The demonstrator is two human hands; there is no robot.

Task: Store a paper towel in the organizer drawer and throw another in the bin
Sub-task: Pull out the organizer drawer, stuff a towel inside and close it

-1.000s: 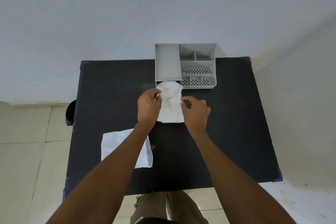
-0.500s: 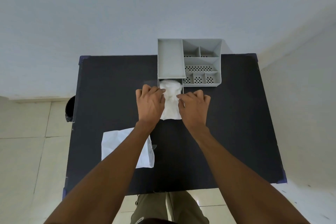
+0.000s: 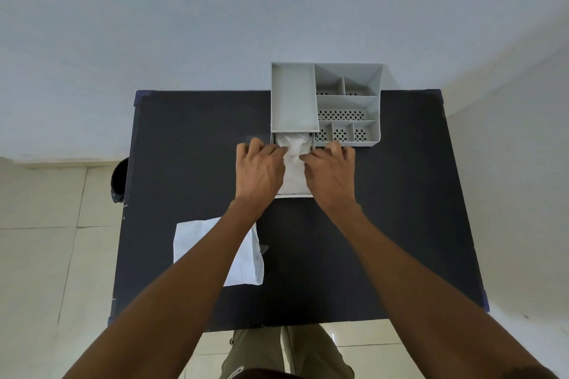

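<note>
**Towel pressed into the open drawer, drawer still to be pushed far**

The black table (image 3: pixel 191 138) fills the middle of the scene, and the grey organizer (image 3: pixel 348 101) stands at its far edge, a little right of centre. From the organizer's left part the drawer (image 3: pixel 294 195) is pulled out toward the person, so its long axis runs near to far. The crumpled paper towel (image 3: pixel 294 148) lies inside this drawer, and it bulges up at the far end, just under the organizer body.

The left hand (image 3: pixel 260 172) lies on the left side of the drawer and the right hand (image 3: pixel 329 175) on the right side, both palm down. Their fingers are curled together and press on the towel from both sides; they do not look clamped around it. Both hands are equally near to the drawer.

The coming move probably turns on the drawer axis: the push must go straight away from the person, and the raised towel could catch under the organizer.

The second paper towel (image 3: pixel 246 261) lies flat on the near left of the table, partly under the left forearm. The dark bin (image 3: pixel 118 180) shows on the floor beyond the table's left edge, so the left hand is on the nearer side for that step.
</note>
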